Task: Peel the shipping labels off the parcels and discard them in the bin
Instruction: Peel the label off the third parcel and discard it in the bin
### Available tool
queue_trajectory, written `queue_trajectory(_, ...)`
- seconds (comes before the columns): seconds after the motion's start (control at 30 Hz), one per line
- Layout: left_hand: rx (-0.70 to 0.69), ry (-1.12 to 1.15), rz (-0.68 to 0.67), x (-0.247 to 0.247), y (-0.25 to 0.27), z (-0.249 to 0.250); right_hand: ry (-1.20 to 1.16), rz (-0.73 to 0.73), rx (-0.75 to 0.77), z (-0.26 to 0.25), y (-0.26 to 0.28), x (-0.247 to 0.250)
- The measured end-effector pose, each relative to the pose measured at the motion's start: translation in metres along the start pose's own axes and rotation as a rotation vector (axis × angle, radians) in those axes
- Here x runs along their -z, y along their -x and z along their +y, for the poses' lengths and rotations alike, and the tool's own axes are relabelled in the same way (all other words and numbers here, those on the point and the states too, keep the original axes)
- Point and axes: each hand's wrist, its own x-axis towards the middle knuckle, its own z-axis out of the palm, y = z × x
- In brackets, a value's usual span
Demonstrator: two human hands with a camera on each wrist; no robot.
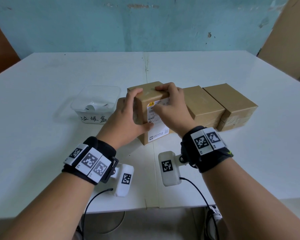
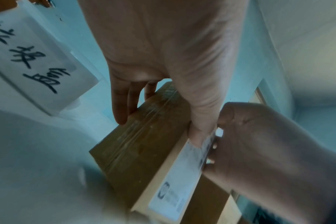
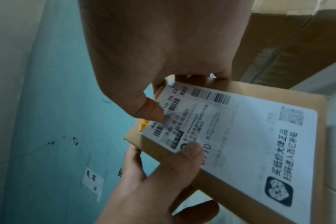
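A brown cardboard parcel (image 1: 144, 104) is tilted up at the table's middle, its white shipping label (image 1: 158, 134) facing me. My left hand (image 1: 128, 115) grips its left side, thumb pressed on the label's left edge. My right hand (image 1: 170, 104) curls its fingers over the parcel's top edge, thumb on the label's upper part. The right wrist view shows the label (image 3: 249, 136) lying flat on the parcel (image 3: 278, 92), with the right thumb near its top corner and the left thumb (image 3: 190, 150) lower down. The clear plastic bin (image 1: 95, 103) stands left of the parcel, apart from it.
Two more brown parcels (image 1: 203, 104) (image 1: 232, 104) stand side by side to the right of the held one. The bin holds a few curled white scraps and bears a handwritten tag (image 2: 29, 60). The white table (image 1: 59, 153) ends at a blue wall.
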Motion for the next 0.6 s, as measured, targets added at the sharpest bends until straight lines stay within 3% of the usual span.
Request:
queue_trajectory(0.1, 0.032, 0.175, -0.048, 0.01, -0.006, 0.002, -0.11, -0.025, -0.038, -0.004, 0.001, 0.002)
queue_trajectory(0.23, 0.184, 0.45, -0.152, 0.033, -0.01, -0.001, -0.133, -0.071, -0.146, 0.0, -0.005, 0.005)
queue_trajectory(0.4, 0.227, 0.484, -0.185, 0.035, -0.009, -0.014, -0.18, -0.252, -0.209, 0.007, -0.005, 0.009)
queue_trajectory(0.47, 0.208, 0.408, -0.104, 0.033, -0.013, -0.02, -0.167, -0.219, -0.203, 0.008, -0.003, 0.01)
queue_trajectory(0.6, 0.056, 0.042, 0.197, 0.033, -0.015, -0.018, -0.173, -0.1, -0.211, 0.013, -0.001, 0.002)
